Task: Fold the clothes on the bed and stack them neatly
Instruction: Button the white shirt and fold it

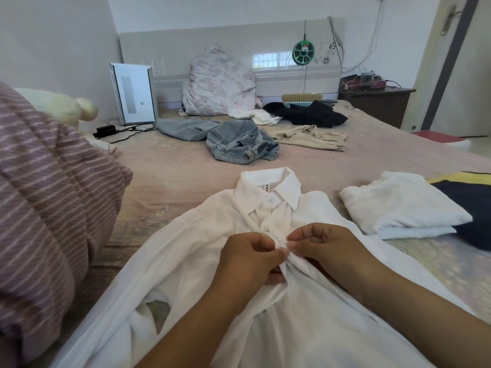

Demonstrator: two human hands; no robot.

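both hands (289,251) pinching white shirt (268,208) placket, button hidden

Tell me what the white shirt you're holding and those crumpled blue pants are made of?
The white shirt looks like thin woven cloth, maybe cotton: matte, softly wrinkled, and slightly see-through where both hands pinch its front. The blue pants look like denim: faded blue, thick stiff folds, with heavy stitched seams and a pocket showing. The exact fibres cannot be told from here.

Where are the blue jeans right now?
The blue jeans lie crumpled mid-bed in the head view, beyond the white shirt, between a grey garment and a beige top.
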